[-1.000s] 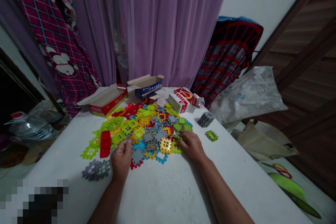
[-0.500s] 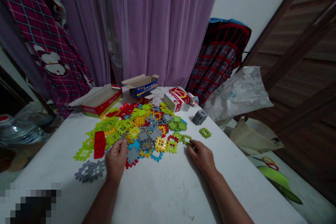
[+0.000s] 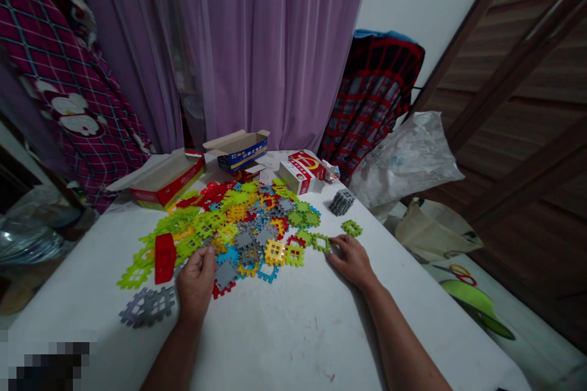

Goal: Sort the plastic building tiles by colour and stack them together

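Shows a rightward shift of the right hand [image 3: 351, 259] since a second ago, off the edge of the mixed tile pile [image 3: 246, 237], with a green frame tile [image 3: 321, 249] now bared beside the fingertips. Shows no clear shift of the left hand [image 3: 197, 282], near the close edge of the pile, with thumb and fingers drawn together in a loose curl; cannot tell about anything inside that curl. Seems to touch the outer right rim of the frame tile with the right thumb and fingers, held narrow; cannot tell about a firm pinch. To handle this well, pinch the rim across its thin edge and lift almost straight up, to keep teeth from snagging on the solid green tile [image 3: 303, 236] just to the left. Best, probably, to steady that neighbour first, in case of interlocked teeth; cannot tell between locked and merely touching. Keep knuckles off the lone green tile [image 3: 351, 223] just beyond. As for the frame tile, lies flat on the white desk [image 3: 284, 324] at the right edge of the pile, with toothed sides. Looks nearly square, hence without a clear long axis; together with the solid neighbour, runs roughly left to right, slightly nearer the body at the right.
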Available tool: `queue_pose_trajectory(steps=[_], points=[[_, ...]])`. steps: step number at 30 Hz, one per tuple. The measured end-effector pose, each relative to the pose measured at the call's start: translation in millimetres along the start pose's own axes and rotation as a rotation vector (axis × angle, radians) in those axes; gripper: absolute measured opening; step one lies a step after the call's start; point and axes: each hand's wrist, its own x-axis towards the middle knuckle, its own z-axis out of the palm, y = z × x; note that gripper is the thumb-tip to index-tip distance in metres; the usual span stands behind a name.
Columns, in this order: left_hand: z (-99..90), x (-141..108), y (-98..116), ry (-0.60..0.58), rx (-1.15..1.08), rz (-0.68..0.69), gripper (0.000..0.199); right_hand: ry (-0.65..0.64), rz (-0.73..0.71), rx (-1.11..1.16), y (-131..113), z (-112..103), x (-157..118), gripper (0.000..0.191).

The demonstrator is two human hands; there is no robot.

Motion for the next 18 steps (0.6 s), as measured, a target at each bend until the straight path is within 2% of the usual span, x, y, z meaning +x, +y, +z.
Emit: queue_pose_trajectory(steps=[4,9,14,18], points=[[-0.3,-0.3,-0.7,-0.008,0.004,0.01,0.038,0.053,-0.011,0.03,2.2,3.1,-1.4,0.031],[-0.6,-0.8,2.1,-0.014,0.007,0.014,0.039,0.114,0.008,0.022,-0.4,6.0,-4.9,0.031],[-0.4,-0.6,1.4,-0.026,-0.007,-0.001,0.04,0.254,0.08,0.017,-1.2,7.5,-7.3,0.031],[-0.5,-0.7,2.0,-0.026,-0.015,-0.008,0.04,0.314,0.094,0.004,1.5,8.9,-8.7,0.031]])
